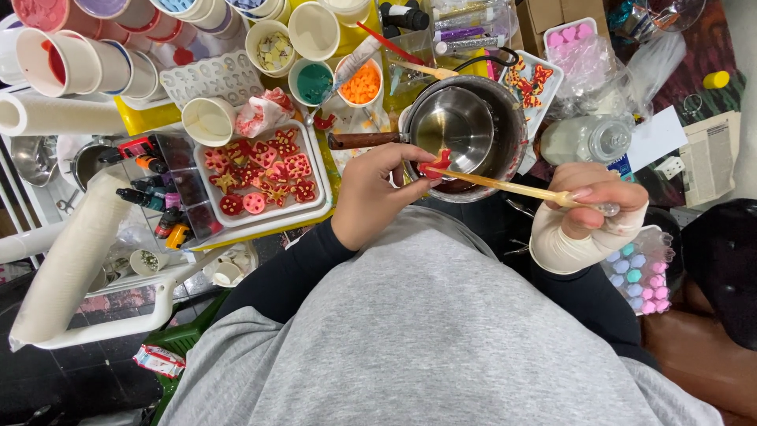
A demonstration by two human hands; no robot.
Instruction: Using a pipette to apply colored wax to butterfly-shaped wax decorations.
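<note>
the left hand (378, 189) pinches a small red wax-like piece (436, 163) between thumb and fingertips, just over the near rim of a steel pot (505, 150). the right hand (591, 201), wrapped in a pale bandage at the wrist, is closed around a thin yellowish stick (505, 187), gripping it near its clear rounded end. the stick runs level across the body, and its far tip touches the red piece, so the piece sits between the two hands, closer to the left.

the pot is shiny metal with a smaller steel bowl (453, 126) nested inside and a dark wooden handle (363, 140) pointing left. dark red smears line the pot's inner wall.

left of the hands, on the table, a white rectangular tray (315, 207) holds many flat red shapes, hearts, rounds and stars, some speckled with yellow. beside it stands a clear box of small dropper bottles (162, 197). behind are white cups, one with orange bits (361, 83) and one with green contents (314, 83). a clear mould with pastel hexagons (639, 276) lies by the right forearm.
</note>
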